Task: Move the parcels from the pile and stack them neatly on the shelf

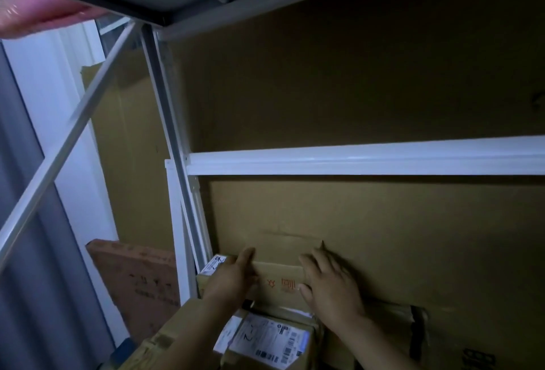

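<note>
Two hands settle a cardboard box (280, 279) into the left corner of a white metal shelf (354, 160) as we look down from head height in dim light. The box, printed with red characters, sits on top of a parcel with a white shipping label (265, 337). It lies close to the shelf's upright post (177, 169) and in front of the brown cardboard sheet (383, 231) that backs the bay.

The left hand (233, 278) lies against the box's left end with its fingers stretched forward. The right hand (330, 284) covers the right end, fingers spread over the top and thumb on the front face. As far as we can make out — the right hand is a little blurred — both press flat on the box rather than curl round it.

We judge this to be the squaring-up of a parcel just placed, its edges being lined up with the one beneath. At least two parcels now stand stacked in this corner, and a larger taped carton (418, 337) sits just to their right. The pile they come from is out of sight, so we cannot tell how many remain — the upper part of the bay shows only the backing sheet.
</note>
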